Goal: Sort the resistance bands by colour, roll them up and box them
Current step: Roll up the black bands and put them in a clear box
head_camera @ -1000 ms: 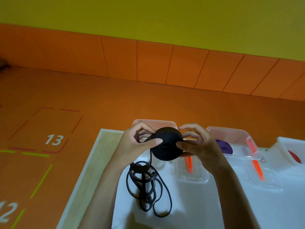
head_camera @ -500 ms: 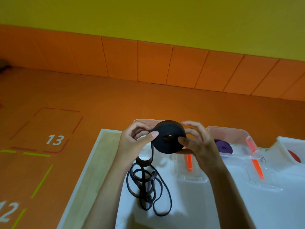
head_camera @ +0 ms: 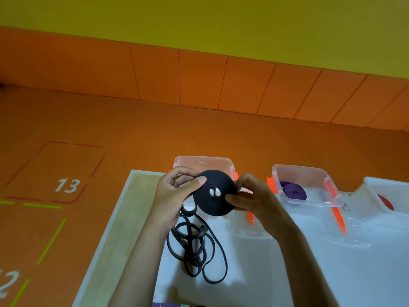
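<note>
Black band [head_camera: 215, 192] wound into a flat, matte disc with fine concentric ridges and a small oval gap at its centre. Held up between both hands above the white table [head_camera: 287, 273], disc face turned toward the camera, roll axis running roughly along the line of sight and tipped slightly upward.

Left hand [head_camera: 174, 196] curled around the disc's left rim, thumb tip pressed on the upper-left face, other fingers tucked behind. Right hand [head_camera: 254, 202] closed on the right rim, thumb lying on the lower-right face, fingers bent behind and partly blurred.

Unrolled tail [head_camera: 194, 247] leaving the disc's lower-left edge just under the left thumb, hanging down and piling in loose overlapping loops on the table below the left wrist, long loops stretched toward the camera.

Behind the fingertips, a clear box [head_camera: 203, 161] with orange clips. Right of the right hand, a second clear box [head_camera: 318, 197] holding a rolled purple band [head_camera: 293, 192]. Further right, a white box [head_camera: 387, 191] with something red [head_camera: 385, 201] inside, partly hidden.
</note>
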`<act>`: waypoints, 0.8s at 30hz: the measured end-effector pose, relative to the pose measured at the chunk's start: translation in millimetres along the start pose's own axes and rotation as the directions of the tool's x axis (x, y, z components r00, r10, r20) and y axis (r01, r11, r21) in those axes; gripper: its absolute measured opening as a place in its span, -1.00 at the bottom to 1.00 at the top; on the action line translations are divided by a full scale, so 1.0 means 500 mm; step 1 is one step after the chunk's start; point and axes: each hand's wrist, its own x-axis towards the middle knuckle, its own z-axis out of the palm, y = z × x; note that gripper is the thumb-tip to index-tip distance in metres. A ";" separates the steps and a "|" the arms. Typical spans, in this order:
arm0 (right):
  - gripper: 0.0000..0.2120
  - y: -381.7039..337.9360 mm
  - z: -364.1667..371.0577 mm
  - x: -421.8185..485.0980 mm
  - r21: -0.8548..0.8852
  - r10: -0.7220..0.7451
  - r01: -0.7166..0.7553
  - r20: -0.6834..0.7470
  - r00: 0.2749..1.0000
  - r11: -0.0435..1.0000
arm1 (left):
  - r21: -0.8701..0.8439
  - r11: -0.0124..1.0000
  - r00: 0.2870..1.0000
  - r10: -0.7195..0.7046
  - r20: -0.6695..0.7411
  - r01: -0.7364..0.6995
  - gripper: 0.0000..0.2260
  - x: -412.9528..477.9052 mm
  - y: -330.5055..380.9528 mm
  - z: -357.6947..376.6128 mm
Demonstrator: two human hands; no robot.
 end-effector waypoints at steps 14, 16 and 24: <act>-0.72 0.033 0.000 -0.023 0.241 0.093 -0.042 -0.208 0.974 0.970 | 0.188 0.981 0.997 0.060 -0.044 -0.051 -0.87 -0.008 -0.051 0.036; -0.71 0.045 0.006 -0.022 0.289 0.101 -0.037 -0.213 0.972 0.957 | 0.220 0.972 0.996 0.090 -0.001 -0.088 -0.77 -0.009 -0.052 0.031; -0.55 0.081 0.034 -0.007 0.385 0.139 -0.039 -0.236 0.962 0.922 | 0.155 0.984 0.979 0.115 -0.168 -0.089 -0.98 -0.010 -0.102 0.028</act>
